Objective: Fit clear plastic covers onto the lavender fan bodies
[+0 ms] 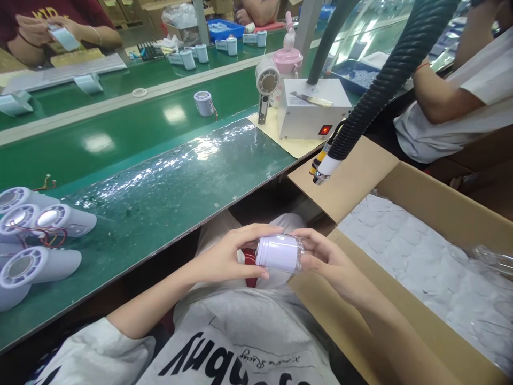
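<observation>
Over my lap I hold a pale white cylindrical housing [278, 253] lying sideways, with ridged rings at its left end. Clear, shiny plastic shows around its right end; whether this is a cover or a bag I cannot make out. My left hand [234, 255] curls about the left end, fingers above and thumb below. At the right end, my right hand [323, 254] closes its fingers and thumb on the clear plastic and housing. Something dark red shows just below my left fingers.
Several white housings [66, 219] with wires stand on the green bench [160, 187] at left. One wired housing [204, 104] sits on the conveyor. A white box [312, 109] and a black hose [372, 101] are right, above an open carton [436, 278]. Co-workers sit nearby.
</observation>
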The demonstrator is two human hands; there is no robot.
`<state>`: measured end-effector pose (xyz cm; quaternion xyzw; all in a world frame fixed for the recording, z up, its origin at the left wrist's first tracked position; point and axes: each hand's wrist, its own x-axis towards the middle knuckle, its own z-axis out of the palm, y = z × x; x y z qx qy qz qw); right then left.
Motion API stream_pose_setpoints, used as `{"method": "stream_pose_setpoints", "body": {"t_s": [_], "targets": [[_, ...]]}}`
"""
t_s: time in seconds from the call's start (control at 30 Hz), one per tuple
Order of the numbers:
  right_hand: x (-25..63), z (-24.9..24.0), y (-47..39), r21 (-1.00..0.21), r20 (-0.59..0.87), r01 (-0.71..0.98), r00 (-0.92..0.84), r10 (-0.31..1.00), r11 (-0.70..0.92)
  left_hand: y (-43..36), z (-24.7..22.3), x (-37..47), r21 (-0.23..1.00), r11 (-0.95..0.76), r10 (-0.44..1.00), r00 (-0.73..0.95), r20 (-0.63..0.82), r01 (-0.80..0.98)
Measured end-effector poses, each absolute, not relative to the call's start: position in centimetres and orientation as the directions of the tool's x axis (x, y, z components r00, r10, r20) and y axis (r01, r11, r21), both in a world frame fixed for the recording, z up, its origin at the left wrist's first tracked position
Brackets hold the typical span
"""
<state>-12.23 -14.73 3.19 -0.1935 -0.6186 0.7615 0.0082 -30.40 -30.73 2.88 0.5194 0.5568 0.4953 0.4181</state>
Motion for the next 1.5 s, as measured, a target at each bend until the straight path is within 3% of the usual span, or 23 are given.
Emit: {"method": "stream_pose_setpoints", "body": {"t_s": [0.2, 0.33, 0.53, 0.77, 0.97, 1.13, 1.23, 1.33, 1.5], "targets": [[-12.4, 2.4, -14.9, -0.892, -0.336, 0.229, -0.912, 0.233, -0.390, -30.8, 3.0, -30.4, 0.993, -0.002, 0.992, -0.123, 0.017, 0.119], [-12.8, 1.6, -15.1, -0.834, -0.376, 0.231, -0.903, 0.210, -0.500, -30.2, 2.3, -30.7, 0.997, 0.061, 0.991, -0.115, -0.065, -0.041], [-14.2, -1.0, -13.7, -0.735, -0.400, 0.053, -0.839, 0.368, -0.676, -25.6, -0.2, -31.8, 0.935, 0.102, 0.980, -0.125, -0.152, -0.340], [-16.3, -3.9, -9.8, -0.701, -0.390, -0.155, -0.734, 0.556, -0.696, -16.6, -1.2, -33.6, 0.946, 0.097, 0.986, -0.101, -0.134, -0.308], [-17.2, -4.9, -8.4, -0.673, -0.383, -0.216, -0.717, 0.583, -0.707, -14.3, -0.7, -34.4, 0.966, 0.124, 0.988, -0.060, -0.141, -0.226], [-16.2, -3.6, -9.3, -0.687, -0.397, -0.136, -0.752, 0.525, -0.714, -17.0, 0.0, -34.4, 0.965, 0.135, 0.990, 0.001, -0.139, -0.223], [-15.0, -1.9, -10.8, -0.695, -0.408, -0.044, -0.798, 0.444, -0.718, -19.9, 0.4, -33.9, 0.972, 0.074, 0.997, 0.040, -0.067, -0.222], [-13.6, -0.2, -12.3, -0.681, -0.438, 0.060, -0.832, 0.340, -0.730, -22.7, 0.7, -32.8, 0.986, -0.013, 0.997, 0.068, 0.025, -0.166], [-12.2, 2.2, -14.0, -0.609, -0.566, 0.321, -0.817, 0.113, -0.725, -26.1, 1.4, -30.9, 1.000, -0.027, 0.999, 0.026, 0.027, 0.007]]}}
